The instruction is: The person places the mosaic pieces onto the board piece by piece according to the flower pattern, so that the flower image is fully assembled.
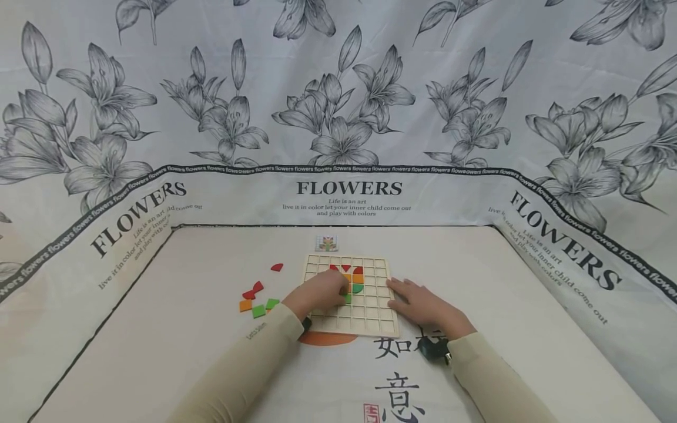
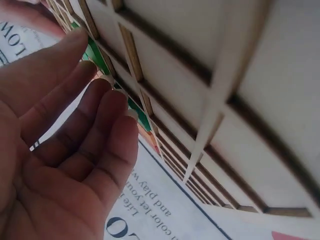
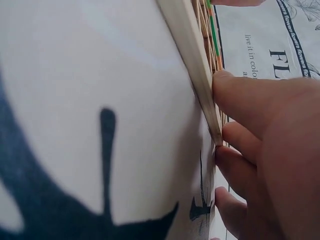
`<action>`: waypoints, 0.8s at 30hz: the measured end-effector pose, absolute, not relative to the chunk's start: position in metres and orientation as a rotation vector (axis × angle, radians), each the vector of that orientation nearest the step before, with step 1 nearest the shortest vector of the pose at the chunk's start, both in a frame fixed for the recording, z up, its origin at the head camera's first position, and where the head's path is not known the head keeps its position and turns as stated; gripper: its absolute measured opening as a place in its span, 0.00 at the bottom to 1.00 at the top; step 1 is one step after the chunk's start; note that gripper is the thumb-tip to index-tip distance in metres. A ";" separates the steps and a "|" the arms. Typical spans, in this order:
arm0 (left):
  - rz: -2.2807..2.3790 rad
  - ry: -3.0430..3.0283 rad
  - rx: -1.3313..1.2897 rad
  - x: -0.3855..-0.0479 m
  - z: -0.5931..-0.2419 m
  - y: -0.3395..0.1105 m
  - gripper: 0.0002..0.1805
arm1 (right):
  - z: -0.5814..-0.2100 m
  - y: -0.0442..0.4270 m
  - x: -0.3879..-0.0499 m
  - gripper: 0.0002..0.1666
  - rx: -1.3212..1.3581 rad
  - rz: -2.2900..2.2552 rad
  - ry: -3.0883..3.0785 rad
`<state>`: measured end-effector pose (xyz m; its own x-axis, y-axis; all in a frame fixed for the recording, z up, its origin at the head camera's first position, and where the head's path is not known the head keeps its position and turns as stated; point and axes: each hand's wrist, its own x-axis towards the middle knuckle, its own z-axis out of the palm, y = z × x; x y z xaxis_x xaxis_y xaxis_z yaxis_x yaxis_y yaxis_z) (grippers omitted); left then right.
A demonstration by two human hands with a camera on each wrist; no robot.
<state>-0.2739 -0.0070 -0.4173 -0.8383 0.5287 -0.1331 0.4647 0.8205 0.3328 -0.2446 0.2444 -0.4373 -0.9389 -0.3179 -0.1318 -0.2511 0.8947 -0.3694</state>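
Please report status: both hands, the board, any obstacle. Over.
Left hand over grid board, hiding part of it. Right hand touching its right edge. Board partly filled. Loose pieces to its left.

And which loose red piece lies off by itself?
The red piece nearest the picture card; the other two red pieces lie close together, farther from the card.

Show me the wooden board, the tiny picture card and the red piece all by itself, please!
Wooden board (image 1: 372, 311), head view: a bare square near its lower right.
Picture card (image 1: 327, 243), head view: middle of its printed picture.
Red piece (image 1: 277, 267), head view: middle of its top face.
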 end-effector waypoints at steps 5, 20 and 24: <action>0.432 2.782 0.764 -0.279 -0.422 -0.009 0.07 | -0.437 0.242 -0.245 0.36 -0.442 -0.499 2.863; 0.412 2.796 0.723 -0.278 -0.417 -0.004 0.06 | -0.432 0.228 -0.251 0.34 -0.369 -0.397 2.866; 0.426 2.799 0.702 -0.278 -0.418 -0.002 0.06 | -0.437 0.226 -0.253 0.34 -0.341 -0.356 2.877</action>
